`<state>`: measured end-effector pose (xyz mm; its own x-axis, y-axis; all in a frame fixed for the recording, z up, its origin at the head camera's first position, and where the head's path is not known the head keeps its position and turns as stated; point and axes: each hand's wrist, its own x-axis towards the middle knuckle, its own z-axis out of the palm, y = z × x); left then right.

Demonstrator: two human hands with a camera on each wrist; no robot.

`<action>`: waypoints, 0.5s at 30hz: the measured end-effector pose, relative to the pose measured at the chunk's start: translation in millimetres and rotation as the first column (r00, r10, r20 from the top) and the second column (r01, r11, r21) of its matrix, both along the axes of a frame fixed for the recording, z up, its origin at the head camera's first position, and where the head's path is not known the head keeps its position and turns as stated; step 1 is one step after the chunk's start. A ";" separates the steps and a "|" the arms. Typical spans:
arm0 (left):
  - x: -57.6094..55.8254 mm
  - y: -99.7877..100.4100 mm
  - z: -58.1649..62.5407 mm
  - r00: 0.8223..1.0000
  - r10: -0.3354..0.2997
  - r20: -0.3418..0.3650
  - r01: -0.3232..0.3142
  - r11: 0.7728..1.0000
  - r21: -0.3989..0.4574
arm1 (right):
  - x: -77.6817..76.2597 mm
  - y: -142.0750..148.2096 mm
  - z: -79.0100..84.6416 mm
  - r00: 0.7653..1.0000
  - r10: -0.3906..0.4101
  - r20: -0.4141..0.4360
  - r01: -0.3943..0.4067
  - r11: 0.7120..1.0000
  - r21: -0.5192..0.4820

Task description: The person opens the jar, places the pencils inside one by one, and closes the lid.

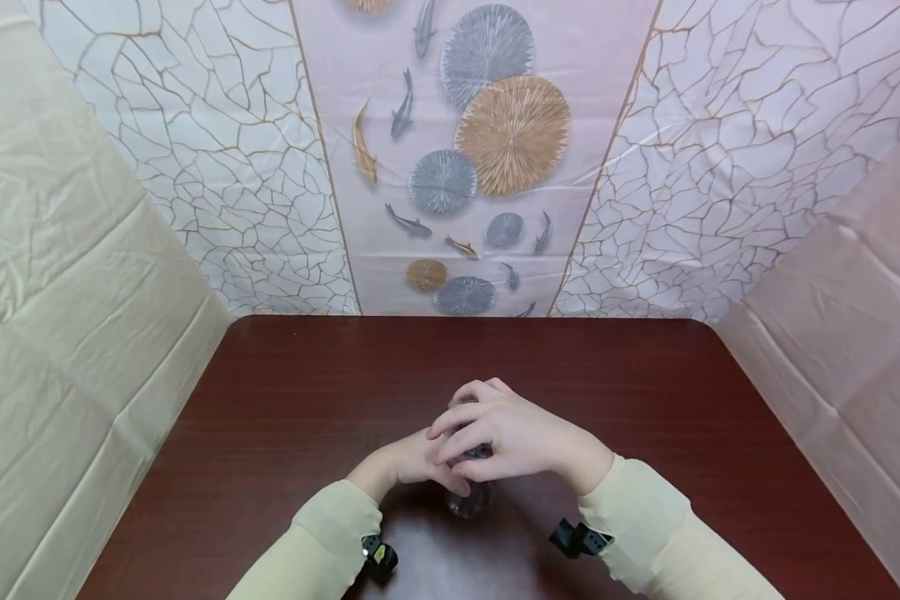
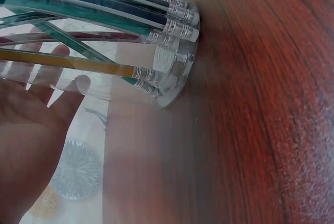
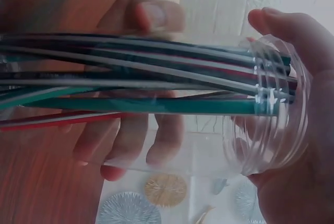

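Observation:
A clear plastic jar (image 1: 468,502) stands on the table in front of me, mostly covered by both hands in the head view. Inside it are several pencils (image 2: 99,66) in green, dark, red and yellow, their eraser ends at the jar's base. My left hand (image 1: 411,458) holds the jar round its side, with fingers showing through the clear wall in the right wrist view. From above, my right hand (image 1: 506,429) grips the threaded mouth (image 3: 269,130) of the jar. Whether a lid sits under the right palm is hidden.
The dark red-brown table top (image 1: 307,375) extends round the hands to a rounded far edge. A patterned cloth (image 1: 435,242) hangs behind it, and pale cloth walls (image 1: 82,292) flank both sides.

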<state>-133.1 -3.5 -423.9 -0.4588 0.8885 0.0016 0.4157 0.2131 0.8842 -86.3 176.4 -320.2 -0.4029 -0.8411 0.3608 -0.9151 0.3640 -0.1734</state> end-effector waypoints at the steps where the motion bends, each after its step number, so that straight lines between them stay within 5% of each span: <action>1: 0.0 0.4 -0.2 1.000 0.001 0.003 -0.001 1.000 0.009 | -0.6 0.2 -0.5 1.000 0.001 -0.002 -0.001 1.000 -0.006; 9: 7.4 7.8 -4.4 0.997 0.065 -0.030 -0.061 0.989 0.135 | -2.7 -2.9 -2.3 0.996 -0.066 -0.056 0.066 0.998 0.000; 15: 19.1 15.6 -9.7 0.956 0.276 -0.102 -0.255 0.949 0.184 | 0.9 -3.2 -4.2 0.973 -0.207 -0.100 0.209 0.978 0.010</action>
<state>-114.0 12.1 -433.7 -0.6647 0.7164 0.2119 0.4733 0.1844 0.8614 -85.3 173.2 -324.4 -0.5334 -0.7501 0.3910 -0.8311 0.5508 -0.0772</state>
